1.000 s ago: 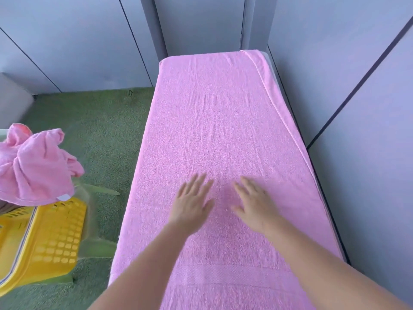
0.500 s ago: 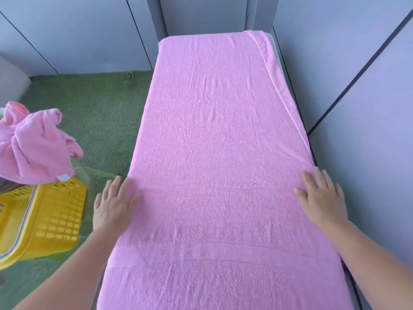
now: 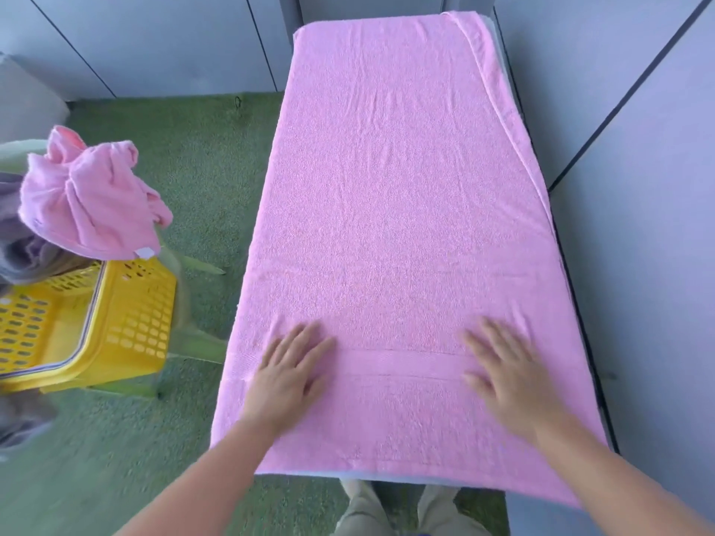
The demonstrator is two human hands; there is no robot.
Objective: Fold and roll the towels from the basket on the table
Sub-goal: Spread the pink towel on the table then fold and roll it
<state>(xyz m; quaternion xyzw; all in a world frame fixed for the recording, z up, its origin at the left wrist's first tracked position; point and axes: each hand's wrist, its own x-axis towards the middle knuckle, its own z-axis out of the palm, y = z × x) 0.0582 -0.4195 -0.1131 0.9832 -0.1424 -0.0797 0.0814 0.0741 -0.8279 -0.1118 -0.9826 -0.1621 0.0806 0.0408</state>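
Smoothing step: left hand [image 3: 288,375] & right hand [image 3: 503,375], both flat w/ fingers straight, gripping nothing, should sweep towel [image 3: 387,187] creases outward evenly before folding.

A plain pink terry towel [image 3: 402,210] covers the counter; yellow perforated plastic basket [image 3: 127,323] holds a crumpled pink towel [image 3: 93,203]; green carpet floor [image 3: 193,156]

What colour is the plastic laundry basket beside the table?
The perforated plastic basket is yellow, seen in the head view.

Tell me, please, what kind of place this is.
Probably an indoor laundry-folding corner: a pink towel spread over a narrow table, a yellow basket holding crumpled towels, and grey panelled walls around.
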